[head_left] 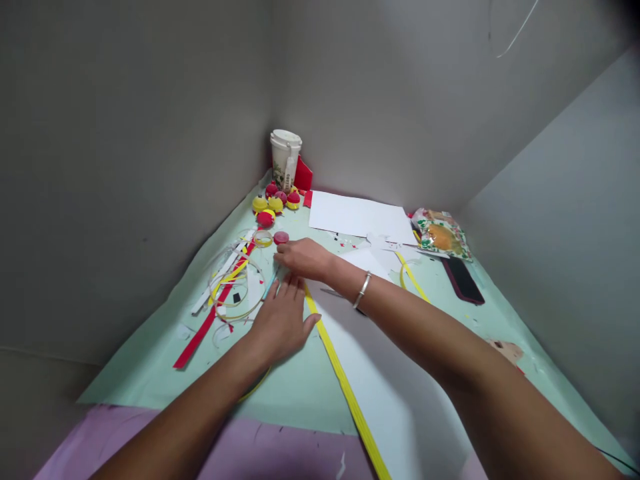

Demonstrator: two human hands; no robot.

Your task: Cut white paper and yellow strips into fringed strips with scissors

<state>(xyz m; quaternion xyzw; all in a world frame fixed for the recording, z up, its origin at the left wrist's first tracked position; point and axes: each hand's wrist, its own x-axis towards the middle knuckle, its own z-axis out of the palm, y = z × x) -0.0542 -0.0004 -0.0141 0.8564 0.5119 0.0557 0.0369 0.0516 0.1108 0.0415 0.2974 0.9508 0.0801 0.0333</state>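
My left hand (281, 323) lies flat on the pale green sheet with its fingers stretched out and its thumb apart, beside a long yellow strip (345, 387). Just beyond its fingertips is my right hand (303, 259), its fingers curled down; what they close on is hidden. A thin light-blue stick (271, 283) shows between the two hands, partly covered by them. Near the right fingertips sits a small round red piece (281, 237). A large white sheet (380, 360) runs under my right forearm, along the yellow strip. Scissors (333, 292) are partly hidden under that forearm.
On the left lie a red strip (200, 340), paper scraps and looped tape (263, 238). Behind are red-and-yellow balls (265, 218), a lidded cup (285, 157) and white paper (357, 217). A phone (464, 281) and patterned packet (443, 233) lie right; walls enclose the back.
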